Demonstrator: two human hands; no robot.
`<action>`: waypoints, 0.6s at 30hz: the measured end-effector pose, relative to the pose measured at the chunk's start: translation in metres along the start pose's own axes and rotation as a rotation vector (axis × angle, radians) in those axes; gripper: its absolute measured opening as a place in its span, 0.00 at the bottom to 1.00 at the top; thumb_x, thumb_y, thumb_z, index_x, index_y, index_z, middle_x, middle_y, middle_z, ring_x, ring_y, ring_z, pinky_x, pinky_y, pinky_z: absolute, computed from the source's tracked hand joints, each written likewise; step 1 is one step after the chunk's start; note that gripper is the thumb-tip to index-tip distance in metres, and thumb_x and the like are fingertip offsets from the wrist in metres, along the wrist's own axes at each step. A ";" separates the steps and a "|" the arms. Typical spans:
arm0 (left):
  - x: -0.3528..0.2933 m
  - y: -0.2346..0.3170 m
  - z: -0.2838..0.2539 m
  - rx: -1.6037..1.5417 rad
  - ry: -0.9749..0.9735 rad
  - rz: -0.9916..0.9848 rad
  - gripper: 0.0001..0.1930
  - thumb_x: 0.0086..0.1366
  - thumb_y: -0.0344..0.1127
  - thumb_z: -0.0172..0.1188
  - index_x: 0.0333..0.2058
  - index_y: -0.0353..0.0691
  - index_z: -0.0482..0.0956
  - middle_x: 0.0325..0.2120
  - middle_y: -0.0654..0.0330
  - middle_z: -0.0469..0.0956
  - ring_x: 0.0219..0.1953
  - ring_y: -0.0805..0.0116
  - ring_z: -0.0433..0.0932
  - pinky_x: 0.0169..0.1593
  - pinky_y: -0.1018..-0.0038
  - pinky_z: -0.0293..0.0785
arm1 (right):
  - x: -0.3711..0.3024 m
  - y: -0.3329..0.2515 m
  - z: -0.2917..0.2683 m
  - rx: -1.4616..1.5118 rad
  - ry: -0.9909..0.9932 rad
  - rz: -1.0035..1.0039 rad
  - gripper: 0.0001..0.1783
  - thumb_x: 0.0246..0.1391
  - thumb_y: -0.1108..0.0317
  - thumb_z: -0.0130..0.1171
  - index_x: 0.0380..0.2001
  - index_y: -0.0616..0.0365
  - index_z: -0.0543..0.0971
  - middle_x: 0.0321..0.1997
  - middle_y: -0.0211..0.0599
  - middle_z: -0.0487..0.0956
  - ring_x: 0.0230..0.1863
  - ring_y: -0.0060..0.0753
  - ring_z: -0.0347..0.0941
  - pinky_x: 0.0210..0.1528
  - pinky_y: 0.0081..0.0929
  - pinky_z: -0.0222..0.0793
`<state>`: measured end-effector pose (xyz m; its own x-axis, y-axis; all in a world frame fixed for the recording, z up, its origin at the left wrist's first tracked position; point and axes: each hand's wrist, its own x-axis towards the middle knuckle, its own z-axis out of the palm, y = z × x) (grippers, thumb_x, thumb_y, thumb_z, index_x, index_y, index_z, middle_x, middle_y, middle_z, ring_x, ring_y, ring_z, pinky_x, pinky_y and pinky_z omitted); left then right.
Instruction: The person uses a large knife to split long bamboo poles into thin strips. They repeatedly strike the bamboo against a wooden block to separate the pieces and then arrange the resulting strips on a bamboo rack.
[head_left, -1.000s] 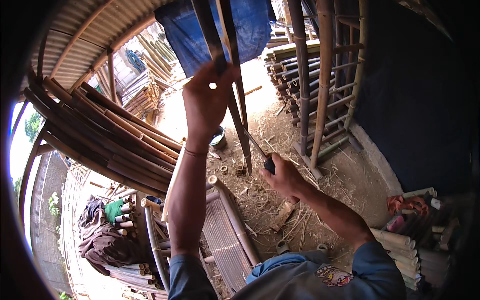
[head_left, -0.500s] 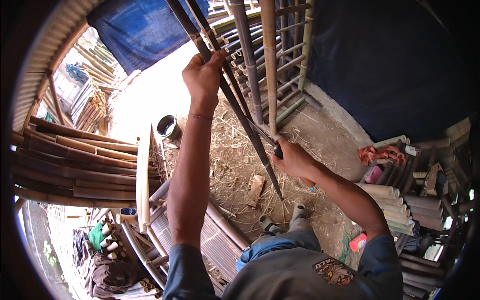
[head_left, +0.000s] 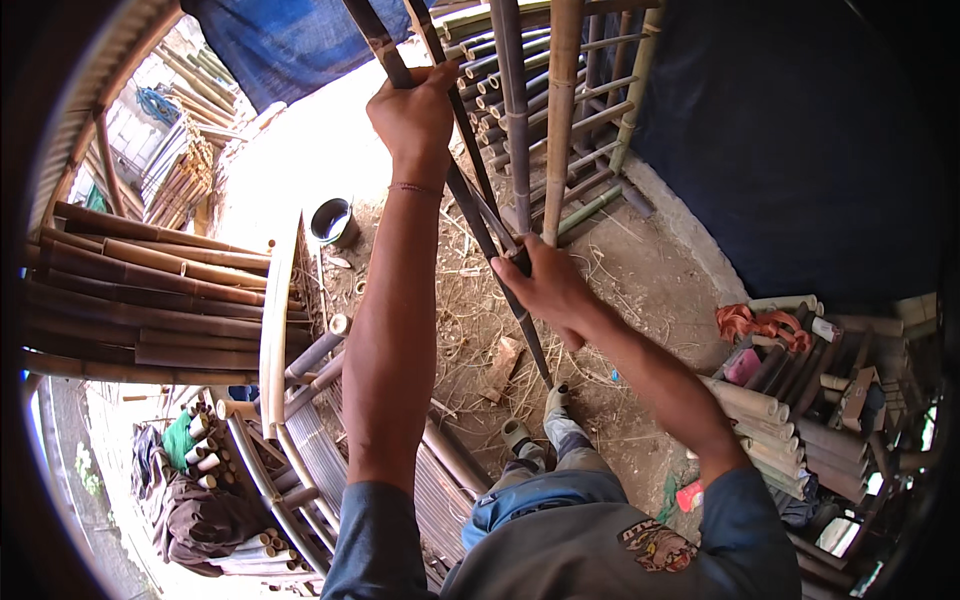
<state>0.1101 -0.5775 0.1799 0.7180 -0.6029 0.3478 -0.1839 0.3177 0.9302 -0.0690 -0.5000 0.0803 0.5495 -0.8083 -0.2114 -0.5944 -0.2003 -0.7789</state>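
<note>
My left hand [head_left: 412, 115] is closed round a long dark bamboo strip [head_left: 536, 348], which slants from the top of the view down to a narrow tip above my feet. A second dark strip [head_left: 471, 142] passes beside my left thumb and converges with the first lower down. Whether the two are joined is unclear. Lower and to the right, my right hand [head_left: 550, 285] grips the black handle of what looks like a knife [head_left: 492, 212]. Its grey blade lies between the strips, pointing up toward my left hand.
Bamboo poles [head_left: 160, 290] are stacked at left beside a pale bent slat [head_left: 278, 320]. A black bucket [head_left: 334, 222] stands on the shavings-strewn floor. An upright bamboo rack [head_left: 562, 120] rises ahead, beside a dark sheet [head_left: 780, 150]. Cut bamboo [head_left: 745, 400] is piled at right.
My right hand, with the knife, has moved up and left along the strip. My left hand has risen slightly. One foot has shifted forward and left.
</note>
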 end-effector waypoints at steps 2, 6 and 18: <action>0.003 0.000 0.001 0.019 0.023 -0.022 0.08 0.51 0.29 0.72 0.29 0.32 0.84 0.22 0.64 0.77 0.25 0.77 0.70 0.31 0.77 0.66 | 0.022 0.061 0.047 0.065 0.016 0.023 0.23 0.63 0.51 0.52 0.36 0.66 0.70 0.16 0.32 0.71 0.16 0.30 0.68 0.16 0.30 0.62; 0.026 -0.021 -0.013 -0.021 0.051 -0.053 0.09 0.51 0.33 0.71 0.25 0.32 0.83 0.18 0.64 0.77 0.23 0.75 0.72 0.31 0.74 0.69 | 0.049 0.173 0.109 -0.225 -0.339 0.291 0.11 0.60 0.63 0.55 0.34 0.61 0.74 0.18 0.26 0.68 0.12 0.21 0.59 0.13 0.20 0.59; -0.096 -0.224 -0.072 0.259 -0.104 -0.316 0.08 0.58 0.34 0.69 0.31 0.36 0.84 0.22 0.68 0.80 0.25 0.82 0.73 0.30 0.82 0.68 | 0.116 0.190 0.130 -0.140 -0.340 0.134 0.12 0.52 0.64 0.59 0.27 0.65 0.78 0.18 0.38 0.78 0.18 0.30 0.77 0.21 0.30 0.72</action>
<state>0.1305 -0.5374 -0.0701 0.6971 -0.7160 0.0381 -0.1374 -0.0812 0.9872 -0.0418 -0.5596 -0.1690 0.6107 -0.6072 -0.5083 -0.7358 -0.1979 -0.6476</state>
